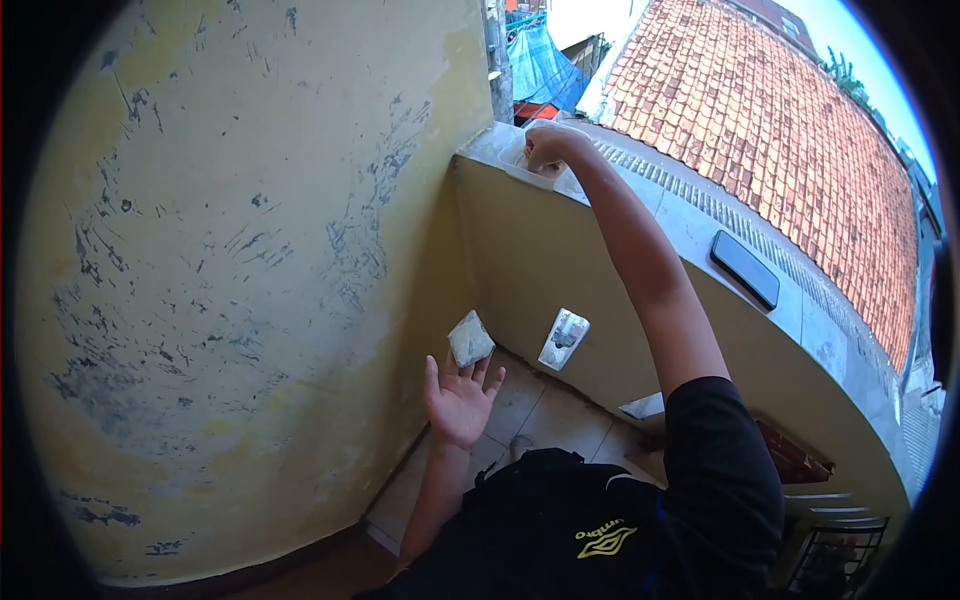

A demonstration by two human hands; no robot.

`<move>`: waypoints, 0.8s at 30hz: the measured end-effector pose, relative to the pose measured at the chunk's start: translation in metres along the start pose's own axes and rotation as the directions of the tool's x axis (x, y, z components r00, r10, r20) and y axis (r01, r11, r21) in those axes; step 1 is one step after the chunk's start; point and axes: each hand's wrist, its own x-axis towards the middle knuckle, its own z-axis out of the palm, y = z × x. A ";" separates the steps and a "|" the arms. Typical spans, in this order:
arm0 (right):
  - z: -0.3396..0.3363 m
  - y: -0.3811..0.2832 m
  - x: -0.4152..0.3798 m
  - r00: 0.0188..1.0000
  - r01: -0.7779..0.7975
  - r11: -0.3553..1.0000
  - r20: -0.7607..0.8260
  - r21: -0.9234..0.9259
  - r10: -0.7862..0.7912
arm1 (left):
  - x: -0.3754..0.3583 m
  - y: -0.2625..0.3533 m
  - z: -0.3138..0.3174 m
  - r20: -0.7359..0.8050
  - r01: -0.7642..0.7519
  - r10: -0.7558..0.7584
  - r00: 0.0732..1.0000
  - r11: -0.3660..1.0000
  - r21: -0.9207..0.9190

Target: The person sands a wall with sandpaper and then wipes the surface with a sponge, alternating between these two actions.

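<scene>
A pale, flat, roughly square piece (471, 339) rests on the raised fingertips of my left hand (462, 402), whose palm faces up with the fingers spread. My right hand (553, 148) reaches into a translucent plastic tub (531, 178) on the ledge at the wall corner. Its fingers are bent down inside the tub, and what they hold, if anything, is hidden. To the left stands a yellowish wall (300, 200) with dark scrapes and pale grey patches.
A dark phone (745, 268) lies on the ledge (800, 310) of the low curved wall. A whitish opening with rough edges (564, 339) shows in that wall. Below are floor tiles (565, 420); beyond the ledge is an orange tiled roof (740, 110).
</scene>
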 end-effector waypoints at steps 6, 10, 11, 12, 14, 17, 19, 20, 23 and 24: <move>0.001 -0.008 -0.022 0.974 0.110 0.986 -0.213 0.128 -0.081 | 0.027 0.003 0.009 -0.006 -0.012 0.012 1.000 1.000 0.026; -0.003 -0.006 -0.032 0.944 0.087 0.937 -0.328 0.337 0.030 | 0.038 0.003 0.011 -0.024 0.002 -0.002 1.000 1.000 0.008; -0.005 -0.005 -0.034 0.942 0.084 0.937 -0.333 0.339 0.036 | 0.039 0.002 0.013 -0.031 0.010 -0.010 0.999 1.000 0.009; -0.006 -0.005 -0.035 0.938 0.109 0.933 -0.347 0.343 0.018 | 0.041 0.002 0.015 -0.037 0.021 -0.020 0.999 1.000 0.010; -0.005 -0.006 -0.038 0.936 0.119 0.927 -0.353 0.356 0.016 | 0.044 0.004 0.016 -0.040 0.030 -0.030 0.999 0.999 0.015; -0.004 -0.003 -0.032 0.886 0.109 0.912 -0.454 0.394 0.091 | 0.045 0.002 0.016 -0.046 0.037 -0.036 0.998 0.999 0.017; -0.004 -0.005 -0.033 0.878 0.116 0.897 -0.466 0.426 0.107 | 0.044 0.003 0.011 -0.069 0.033 -0.031 0.997 0.999 0.022; -0.006 -0.005 -0.033 0.871 0.128 0.882 -0.477 0.454 0.119 | 0.044 0.004 0.009 -0.061 0.032 -0.031 0.998 0.999 0.026; -0.006 -0.009 -0.041 0.867 0.170 0.845 -0.484 0.507 0.117 | 0.040 0.004 0.007 -0.056 0.017 -0.016 0.998 1.000 0.004; -0.007 -0.012 -0.042 0.871 0.184 0.830 -0.479 0.527 0.111 | 0.039 0.003 0.009 -0.066 0.021 -0.021 0.998 1.000 -0.003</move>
